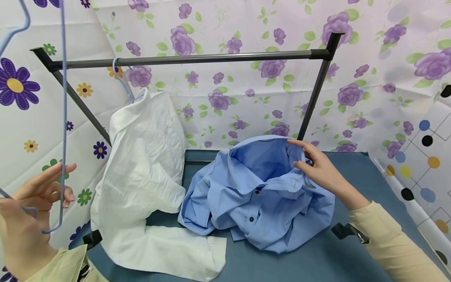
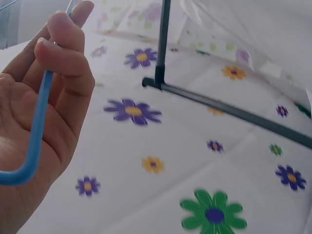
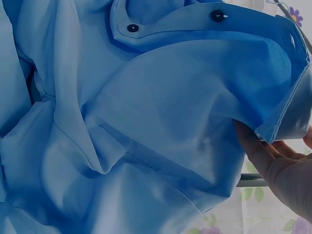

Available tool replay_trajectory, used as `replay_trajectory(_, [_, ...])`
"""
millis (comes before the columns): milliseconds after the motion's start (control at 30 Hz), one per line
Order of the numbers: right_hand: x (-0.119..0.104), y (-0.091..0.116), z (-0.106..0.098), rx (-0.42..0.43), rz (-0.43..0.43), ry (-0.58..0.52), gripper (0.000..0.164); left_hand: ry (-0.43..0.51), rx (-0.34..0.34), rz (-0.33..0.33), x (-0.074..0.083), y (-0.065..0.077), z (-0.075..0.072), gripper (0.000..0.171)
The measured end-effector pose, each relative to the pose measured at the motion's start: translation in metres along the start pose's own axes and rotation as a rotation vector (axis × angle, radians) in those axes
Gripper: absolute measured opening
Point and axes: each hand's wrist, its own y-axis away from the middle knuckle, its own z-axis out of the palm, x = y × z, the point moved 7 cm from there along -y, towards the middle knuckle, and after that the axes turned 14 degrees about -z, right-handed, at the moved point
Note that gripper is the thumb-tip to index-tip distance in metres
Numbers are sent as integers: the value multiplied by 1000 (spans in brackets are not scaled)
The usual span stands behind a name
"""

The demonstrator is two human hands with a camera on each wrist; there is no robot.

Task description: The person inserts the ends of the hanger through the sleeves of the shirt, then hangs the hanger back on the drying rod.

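A light-blue wire hanger (image 1: 64,117) stands upright at the far left of the head view, held in my left hand (image 1: 31,213). In the left wrist view, fingers curl over the hanger's blue wire (image 2: 38,124) against the palm. A blue button-up shirt (image 1: 282,219) lies bunched on the table, its collar spread and the neck opening facing up. At the right side of that collar, my right hand (image 1: 322,172) grips the edge between thumb and fingers. Dark buttons and the collar show close up in the right wrist view, with some fingertips hidden by cloth.
Left of the blue shirt, a white shirt (image 1: 141,156) hangs by a blue hanger from a dark metal rack (image 1: 211,58), one sleeve lying across the blue-grey table (image 1: 352,235). Patterned sheets (image 1: 246,31) enclose the table's back and sides.
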Motion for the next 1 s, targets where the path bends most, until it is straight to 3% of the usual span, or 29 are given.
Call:
replay_trajectory(133, [-1, -2, -1, -11, -8, 6, 58, 11, -212, 64, 12, -19, 27, 67])
replay_trajectory(333, [-6, -6, -5, -21, -25, 20, 58, -48, -370, 70, 21, -39, 62, 64])
replay_trajectory(400, [-6, -6, -5, -22, -31, 26, 58, -125, -407, 52, 19, -42, 73, 63])
replay_trajectory(600, [-6, -3, -8, -17, -29, 29, 58, -515, -502, -10, 7, -59, 94, 59])
replay_trajectory(767, [-5, -1, -10, -16, -12, 29, 58, -617, -610, -50, -7, -72, 108, 54])
replay_trajectory(867, [-3, 0, -10, -17, 1, 28, 58, -749, -636, -95, -15, -77, 116, 52])
replay_trajectory(1000, [-2, 1, -10, -16, 12, 19, 58, -837, -692, -162, -22, -84, 127, 51])
